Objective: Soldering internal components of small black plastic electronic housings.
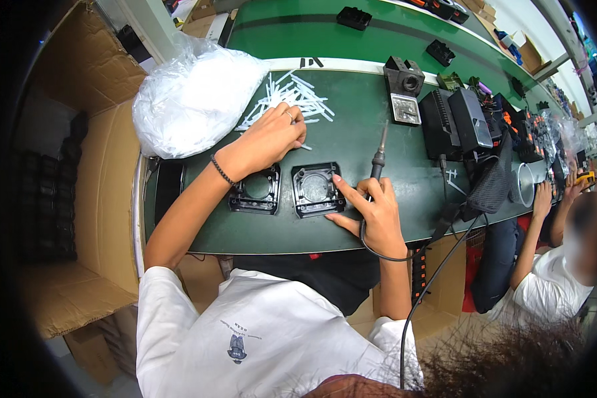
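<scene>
My left hand [272, 134] is closed, fingers bent down, at the near edge of a loose pile of thin white strips [305, 99]. The end of one white strip [305, 147] pokes out beside its fingertips. In my right hand [382, 219] a soldering iron [378, 162] is gripped, its metal tip pointing away from me. The index finger and thumb of that hand also touch the right side of a square black plastic housing [297, 196] with a round opening. A similar black housing [277, 199] lies to its left, under my left forearm.
A clear bag of white material [196, 99] sits left of the strips. At the right stand an iron holder [404, 78] and black boxes [439, 125]. The iron's cable [414, 312] trails past my right arm. A co-worker [557, 278] sits farther right. An open cardboard box [106, 199] stands left.
</scene>
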The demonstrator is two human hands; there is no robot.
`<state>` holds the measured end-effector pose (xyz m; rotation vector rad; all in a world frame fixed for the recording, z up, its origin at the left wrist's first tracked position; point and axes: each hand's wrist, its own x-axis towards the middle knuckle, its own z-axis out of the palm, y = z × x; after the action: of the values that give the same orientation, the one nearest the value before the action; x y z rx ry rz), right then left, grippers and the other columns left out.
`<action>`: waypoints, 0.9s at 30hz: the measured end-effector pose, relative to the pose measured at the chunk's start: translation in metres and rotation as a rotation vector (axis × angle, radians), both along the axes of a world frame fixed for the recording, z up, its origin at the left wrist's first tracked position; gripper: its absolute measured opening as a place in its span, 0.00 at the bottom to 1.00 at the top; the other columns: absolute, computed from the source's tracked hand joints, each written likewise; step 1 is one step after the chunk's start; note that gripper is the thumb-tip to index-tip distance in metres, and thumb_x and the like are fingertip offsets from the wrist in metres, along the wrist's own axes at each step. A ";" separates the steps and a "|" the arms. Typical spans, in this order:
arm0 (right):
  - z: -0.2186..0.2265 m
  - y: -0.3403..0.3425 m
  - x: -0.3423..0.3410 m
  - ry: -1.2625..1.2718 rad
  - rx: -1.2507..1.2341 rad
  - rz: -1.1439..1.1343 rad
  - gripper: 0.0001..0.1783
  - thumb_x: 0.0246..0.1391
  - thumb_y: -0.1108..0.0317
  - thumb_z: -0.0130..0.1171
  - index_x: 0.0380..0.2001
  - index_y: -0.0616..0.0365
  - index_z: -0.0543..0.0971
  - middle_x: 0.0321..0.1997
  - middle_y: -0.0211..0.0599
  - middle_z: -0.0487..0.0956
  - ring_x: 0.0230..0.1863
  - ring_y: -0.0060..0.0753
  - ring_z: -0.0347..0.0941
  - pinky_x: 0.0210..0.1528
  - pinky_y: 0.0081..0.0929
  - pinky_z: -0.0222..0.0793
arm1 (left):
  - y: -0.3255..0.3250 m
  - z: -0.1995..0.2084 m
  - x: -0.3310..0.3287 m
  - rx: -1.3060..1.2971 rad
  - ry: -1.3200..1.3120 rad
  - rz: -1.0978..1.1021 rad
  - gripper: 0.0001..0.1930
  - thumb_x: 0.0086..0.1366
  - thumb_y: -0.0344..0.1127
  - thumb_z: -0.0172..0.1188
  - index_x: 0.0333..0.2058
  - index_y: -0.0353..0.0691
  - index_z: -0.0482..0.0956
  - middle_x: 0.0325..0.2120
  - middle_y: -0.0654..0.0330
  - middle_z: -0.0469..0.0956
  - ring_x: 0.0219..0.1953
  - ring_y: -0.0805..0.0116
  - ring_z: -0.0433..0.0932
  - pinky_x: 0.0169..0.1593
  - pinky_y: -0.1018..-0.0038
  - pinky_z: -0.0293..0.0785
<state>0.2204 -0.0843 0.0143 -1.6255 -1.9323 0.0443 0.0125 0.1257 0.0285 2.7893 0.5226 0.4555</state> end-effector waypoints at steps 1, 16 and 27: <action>-0.001 -0.002 0.000 0.005 -0.007 -0.003 0.40 0.36 0.54 0.81 0.59 0.41 0.83 0.35 0.30 0.70 0.37 0.38 0.63 0.40 0.35 0.68 | -0.004 0.004 -0.001 -0.007 0.005 -0.003 0.08 0.61 0.28 0.66 0.38 0.38 0.78 0.41 0.57 0.75 0.47 0.54 0.71 0.54 0.63 0.70; -0.022 -0.025 0.007 0.092 0.057 -0.133 0.41 0.30 0.59 0.82 0.56 0.44 0.85 0.37 0.29 0.71 0.37 0.37 0.63 0.39 0.33 0.66 | -0.132 0.010 0.000 -0.041 -0.186 -0.044 0.16 0.55 0.26 0.66 0.45 0.40 0.86 0.39 0.64 0.80 0.40 0.63 0.78 0.40 0.68 0.75; -0.026 -0.027 0.009 0.061 0.069 -0.118 0.39 0.33 0.58 0.81 0.56 0.43 0.85 0.36 0.28 0.72 0.36 0.35 0.63 0.38 0.31 0.65 | -0.144 -0.008 0.011 0.165 -0.123 -0.037 0.11 0.57 0.29 0.66 0.40 0.39 0.87 0.34 0.68 0.78 0.36 0.71 0.71 0.35 0.73 0.64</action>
<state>0.2299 -0.1108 -0.0114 -1.6698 -1.7703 -0.0191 0.0230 -0.0179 0.0203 2.8966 0.4226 0.6858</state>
